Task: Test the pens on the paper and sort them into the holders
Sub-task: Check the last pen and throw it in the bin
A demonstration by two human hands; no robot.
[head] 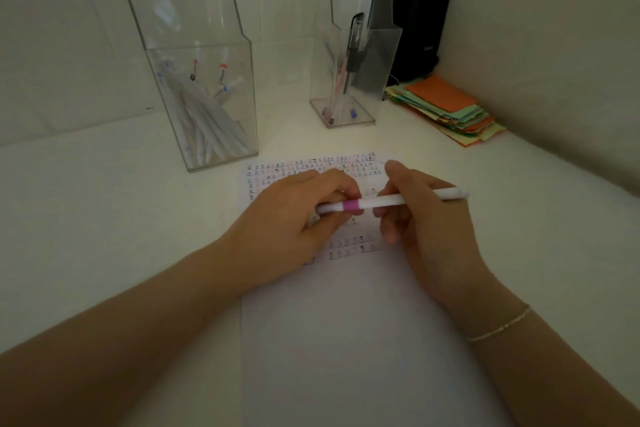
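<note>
1. Head view: rows of small pen marks in black, pink and blue cover the far part of the paper [346, 340] — none can be read as words.
2. Over those marks, a white pen [388, 200] with a purple band lies level between both hands. The left hand [298, 218] pinches its capped end; the right hand [420, 218] grips the barrel.
3. Beyond the paper's far left corner stands a clear holder [204, 94] full of white pens, their labels too blurred to read.
4. Beyond the paper's far edge, a smaller clear holder [349, 80] keeps a few pens.
5. Right of that, coloured paper slips [446, 107] are stacked on the white desk [104, 218] — pale walls meet behind.
</note>
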